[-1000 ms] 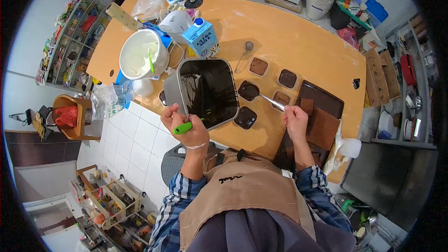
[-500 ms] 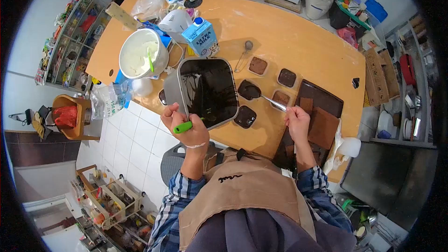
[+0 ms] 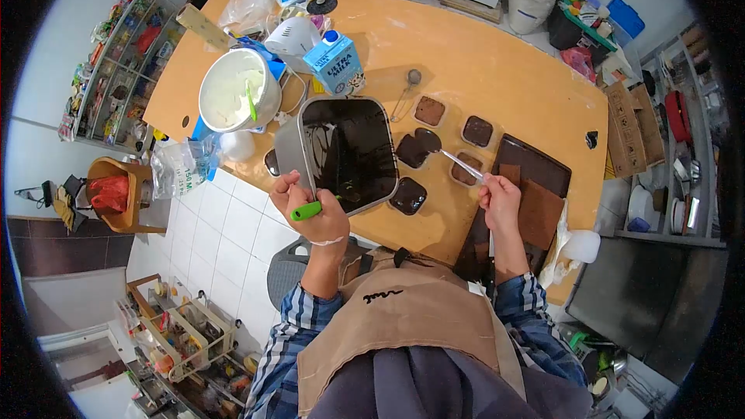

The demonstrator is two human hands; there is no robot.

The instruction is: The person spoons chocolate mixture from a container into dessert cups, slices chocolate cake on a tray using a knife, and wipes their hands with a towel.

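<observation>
**Brown mix [image 3: 365, 154] in a tilted container, spoon [image 3: 427, 140] at a cup's edge**

The left hand [image 3: 322, 223] is clamped on the grey container [image 3: 290, 147] at about seven o'clock on its rim, a green handle [image 3: 306, 211] lying against the fingers. The right hand [image 3: 500, 200] pinches the spoon's handle. The spoon's coated bowl overlaps the dark-topped cup [image 3: 410, 153] at two o'clock; whether they touch I cannot tell. From that cup, the container is at nine o'clock and the right hand at four.

A drip on the table [image 3: 535, 101] seems the likeliest slip, caused by the laden bowl overhanging the rim. The handle crosses close to the plain-topped cup [image 3: 467, 174] at between three and four o'clock, so a lowered wrist might knock it. The container looks one-handed; a slackening grip could let it dip toward the glossy cup [image 3: 407, 196] at six.

Compared with half a second ago, the spoon's bowl has moved toward two o'clock, the right hand with it, and the container has edged toward three. The cups lie as they did.
</observation>
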